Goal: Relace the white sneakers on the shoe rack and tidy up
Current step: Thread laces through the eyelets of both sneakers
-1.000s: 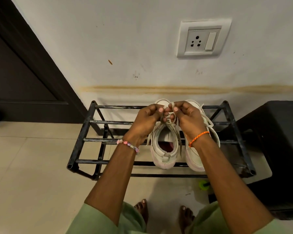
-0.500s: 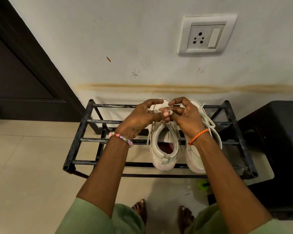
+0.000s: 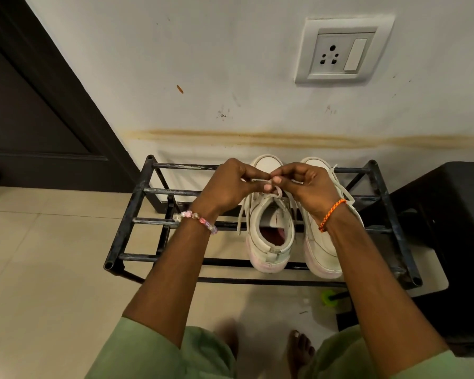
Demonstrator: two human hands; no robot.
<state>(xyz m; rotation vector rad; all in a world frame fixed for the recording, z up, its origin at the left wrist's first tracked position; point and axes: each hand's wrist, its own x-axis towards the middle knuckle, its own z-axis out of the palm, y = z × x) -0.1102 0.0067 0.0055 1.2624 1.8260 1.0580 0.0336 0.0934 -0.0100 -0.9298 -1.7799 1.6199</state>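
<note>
Sneakers (image 3: 271, 228), white pair at 1 o'clock on rack (image 3: 126, 233): we judge lacing nearly done, left hand (image 3: 225, 187) and right hand (image 3: 304, 187) pinching lace (image 3: 260, 180) over the left shoe; right shoe's state unclear.

Your right hand (image 3: 308, 191) is hiding most of the right sneaker's (image 3: 322, 255) laces, the right edge is cutting off the black stool (image 3: 454, 228), and 1 foot (image 3: 227, 337) is blurring.

No legible text, labels or nos. anywhere in view.
</note>
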